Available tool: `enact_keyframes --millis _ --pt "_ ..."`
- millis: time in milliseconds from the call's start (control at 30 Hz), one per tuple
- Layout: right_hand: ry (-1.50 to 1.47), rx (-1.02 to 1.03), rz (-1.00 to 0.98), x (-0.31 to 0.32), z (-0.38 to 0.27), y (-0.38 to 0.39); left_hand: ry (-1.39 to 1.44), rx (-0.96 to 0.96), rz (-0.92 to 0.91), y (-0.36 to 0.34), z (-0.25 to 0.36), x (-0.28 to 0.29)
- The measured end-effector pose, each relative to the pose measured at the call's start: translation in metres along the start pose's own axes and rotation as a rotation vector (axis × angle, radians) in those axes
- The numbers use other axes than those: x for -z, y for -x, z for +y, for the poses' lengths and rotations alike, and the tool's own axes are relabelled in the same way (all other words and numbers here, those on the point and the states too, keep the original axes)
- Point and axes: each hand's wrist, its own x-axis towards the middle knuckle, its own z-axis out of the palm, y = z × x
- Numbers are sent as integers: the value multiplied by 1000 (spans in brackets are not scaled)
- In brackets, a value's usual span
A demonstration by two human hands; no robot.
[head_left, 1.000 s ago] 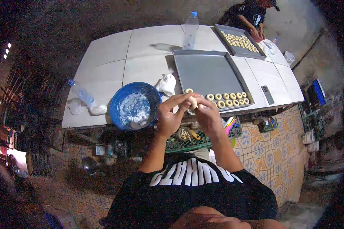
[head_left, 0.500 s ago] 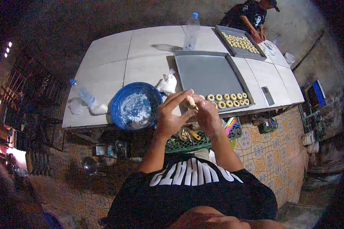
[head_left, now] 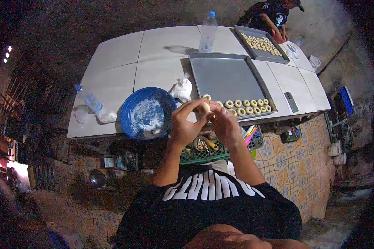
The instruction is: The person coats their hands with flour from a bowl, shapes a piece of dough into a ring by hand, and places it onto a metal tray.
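Observation:
A small pale piece of dough (head_left: 205,108) is held between my two hands, in front of the table's near edge. My left hand (head_left: 184,124) pinches it with thumb and fingers. My right hand (head_left: 226,125) is curled against its other side, and its fingertips are partly hidden. Just beyond them lies a large grey metal tray (head_left: 226,76) with several dough rings (head_left: 246,103) in rows along its near side. To the left of my hands stands a blue basin (head_left: 131,103) with white powder (head_left: 149,118) inside.
A white bag (head_left: 182,89) sits between basin and tray. Clear bottles stand (head_left: 208,35) behind the tray and lie (head_left: 90,99) at left. A phone (head_left: 291,102) lies right. Across the table, a person (head_left: 268,16) works beside another tray (head_left: 253,50). Below is a green crate (head_left: 203,155).
Both hands stay together in nearly the same place, with the dough turned slightly between the fingers. The whole view has shifted a little.

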Motion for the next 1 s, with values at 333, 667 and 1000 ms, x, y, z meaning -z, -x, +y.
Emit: enact_keyframes --millis 333,667,1000 --pt "-129 -146 35 1 1 2 9 74 -50 1 -5 7" --pt "-65 -119 13 5 4 0 -55 32 -121 2 -3 7" --pt "-82 -96 56 -3 1 4 -44 198 -131 6 -4 1"
